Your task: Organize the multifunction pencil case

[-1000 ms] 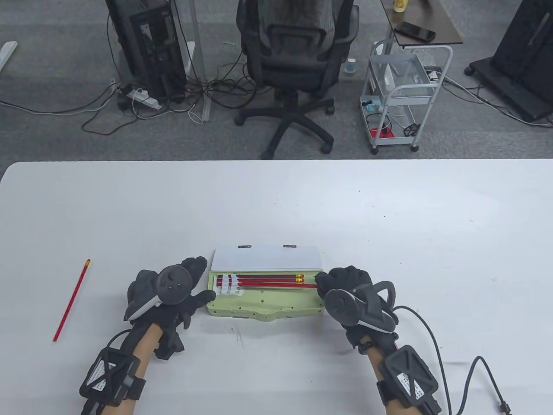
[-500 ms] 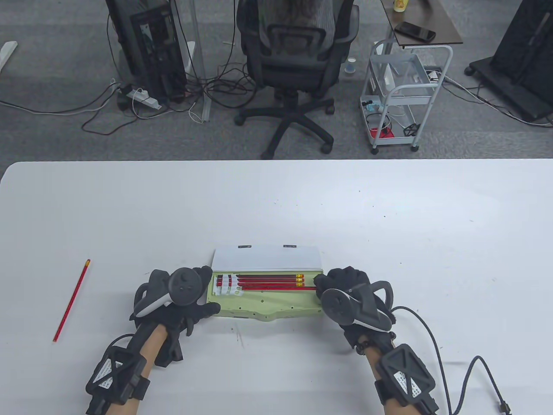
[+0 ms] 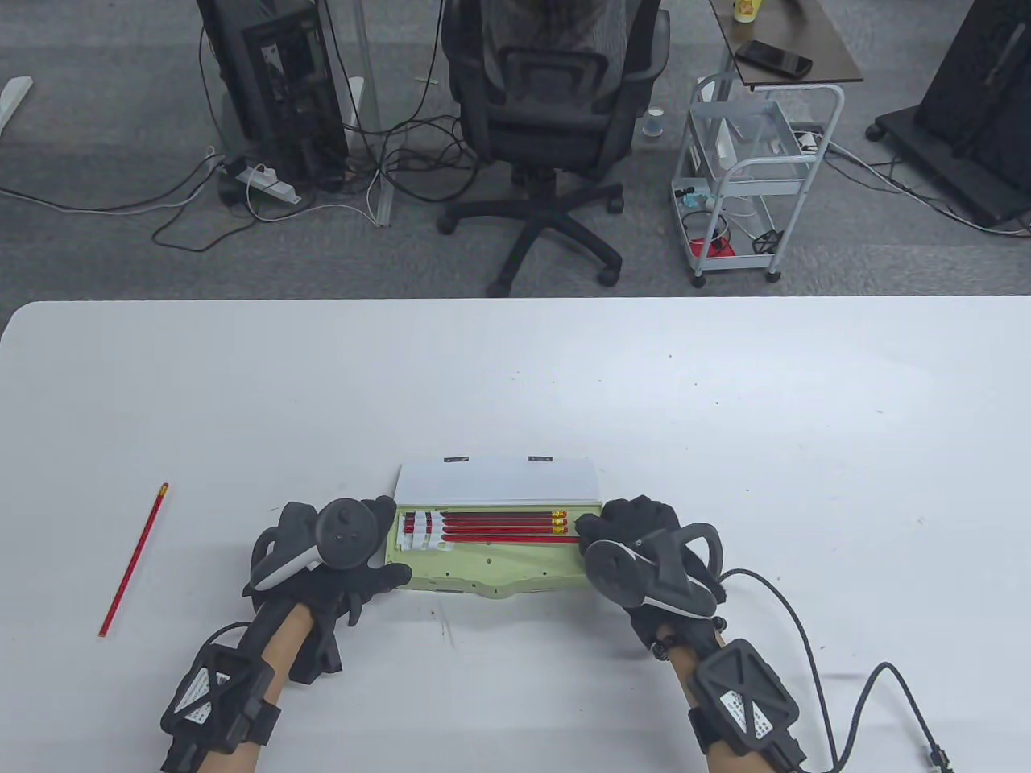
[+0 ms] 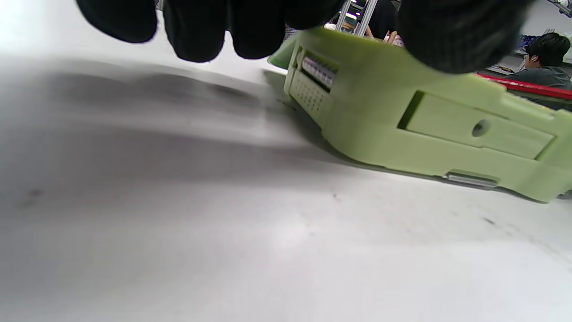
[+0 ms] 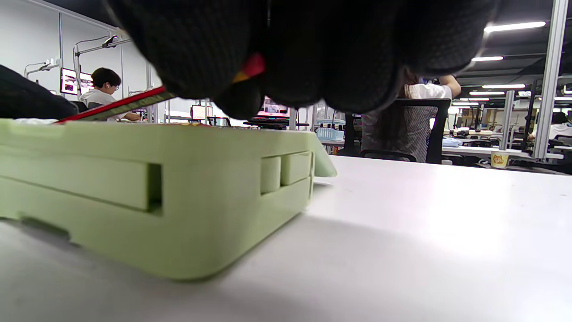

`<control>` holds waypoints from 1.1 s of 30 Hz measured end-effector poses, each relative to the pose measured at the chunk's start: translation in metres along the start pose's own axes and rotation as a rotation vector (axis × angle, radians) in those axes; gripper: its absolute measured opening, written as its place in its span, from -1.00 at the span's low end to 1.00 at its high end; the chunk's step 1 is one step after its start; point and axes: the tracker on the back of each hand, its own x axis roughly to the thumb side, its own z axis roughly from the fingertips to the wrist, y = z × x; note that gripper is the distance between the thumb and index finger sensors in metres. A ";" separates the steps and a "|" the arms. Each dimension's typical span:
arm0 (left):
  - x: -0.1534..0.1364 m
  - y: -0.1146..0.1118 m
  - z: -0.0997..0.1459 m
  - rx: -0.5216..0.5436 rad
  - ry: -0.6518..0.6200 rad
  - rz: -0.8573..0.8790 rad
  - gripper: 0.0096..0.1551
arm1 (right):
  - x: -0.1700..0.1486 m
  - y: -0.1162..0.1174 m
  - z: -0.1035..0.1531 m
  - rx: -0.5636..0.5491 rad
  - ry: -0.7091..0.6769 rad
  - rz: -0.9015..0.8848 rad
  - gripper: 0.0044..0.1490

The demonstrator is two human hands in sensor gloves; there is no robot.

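A light green pencil case [image 3: 499, 568] lies open near the table's front edge, its white lid [image 3: 499, 481] folded back. Two red pencils [image 3: 499, 522] sit in its white clips. A third red pencil [image 3: 507, 538] lies just in front of them, and my right hand [image 3: 592, 531] pinches its eraser end at the case's right end. In the right wrist view that pencil [image 5: 116, 105] slants over the case [image 5: 134, 188]. My left hand [image 3: 385, 543] grips the case's left end, thumb on the front edge. The left wrist view shows the thumb [image 4: 456, 31] on the case [image 4: 429, 129].
Another red pencil [image 3: 134, 559] lies loose on the white table [image 3: 725, 419], far left of my left hand. A black cable [image 3: 870, 684] trails from my right wrist across the table's front right. An office chair and a cart stand beyond the far edge.
My left hand has moved right and closed on the case's left end. My right hand has slid left, carrying the third pencil further along the case.
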 end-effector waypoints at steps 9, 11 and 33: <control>0.000 0.000 0.000 -0.008 0.000 0.009 0.12 | 0.008 0.001 -0.004 -0.017 -0.049 0.045 -0.49; 0.000 0.000 0.000 -0.008 0.001 0.009 0.12 | 0.010 0.002 -0.005 -0.020 -0.059 0.053 -0.49; 0.000 0.000 -0.001 -0.014 0.001 0.010 0.11 | 0.016 0.001 -0.007 -0.032 -0.076 0.046 -0.44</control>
